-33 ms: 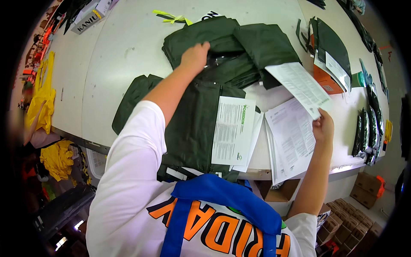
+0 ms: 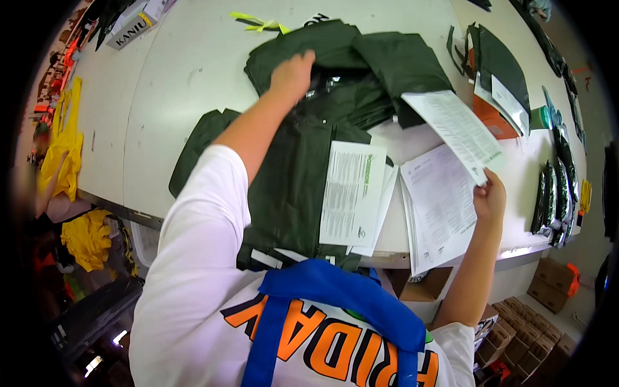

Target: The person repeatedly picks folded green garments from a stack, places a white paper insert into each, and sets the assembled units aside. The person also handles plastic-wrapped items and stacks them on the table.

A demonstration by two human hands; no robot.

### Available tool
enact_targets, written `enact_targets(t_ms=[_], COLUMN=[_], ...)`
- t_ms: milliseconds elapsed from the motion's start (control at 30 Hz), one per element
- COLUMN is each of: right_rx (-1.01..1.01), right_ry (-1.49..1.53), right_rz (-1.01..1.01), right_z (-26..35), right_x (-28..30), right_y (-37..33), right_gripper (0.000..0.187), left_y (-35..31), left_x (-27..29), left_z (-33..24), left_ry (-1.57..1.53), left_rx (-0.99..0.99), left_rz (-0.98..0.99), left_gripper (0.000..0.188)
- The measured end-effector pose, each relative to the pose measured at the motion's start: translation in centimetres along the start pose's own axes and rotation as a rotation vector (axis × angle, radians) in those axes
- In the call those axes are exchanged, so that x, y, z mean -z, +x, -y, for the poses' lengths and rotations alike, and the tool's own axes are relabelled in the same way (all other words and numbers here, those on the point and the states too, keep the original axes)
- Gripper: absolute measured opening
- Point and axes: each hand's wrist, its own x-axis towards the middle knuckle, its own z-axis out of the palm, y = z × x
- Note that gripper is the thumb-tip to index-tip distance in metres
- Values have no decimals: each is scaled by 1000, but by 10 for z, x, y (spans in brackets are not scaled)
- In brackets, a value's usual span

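Note:
At the far middle of the table, my left hand (image 2: 292, 76) is closed on the upper layer of a dark green folded garment (image 2: 329, 44), holding it raised over shiny dark plastic (image 2: 330, 91). My right hand (image 2: 490, 195) pinches the near corner of a printed white sheet (image 2: 454, 126). That sheet slants above a pile of printed papers (image 2: 438, 206) and partly covers it. Nearer to me lies another dark green garment (image 2: 284, 187), with a white leaflet with green lettering (image 2: 353, 193) on top and more paper under the leaflet.
To the right stand an orange box (image 2: 493, 113) with green fabric and papers against it, a green tape roll (image 2: 540, 118) and several dark plastic packets (image 2: 551, 197). A white box (image 2: 135, 24) sits far left. Yellow garments (image 2: 62, 148) hang by the left edge, beside another person's arm.
My left hand has risen slightly with the garment's layer, and the gap over the shiny plastic is wider. The sheet in my right hand has shifted a little to the right.

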Motion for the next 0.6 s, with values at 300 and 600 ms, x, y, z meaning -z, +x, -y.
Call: enact_targets(t_ms=[300,600], right_rx=[38,-53], right_ry=[328,-149], right_rz=[191,426], right_z=[-17,1], right_x=[82,14], right_y=[-98,-181], right_gripper=[9,39], left_y=[47,-162], left_x=[184,203], left_z=[-19,-65], left_ry=[-133,-454], left_rx=[-66,-40], left_rz=[-583,27], left_gripper=[10,13])
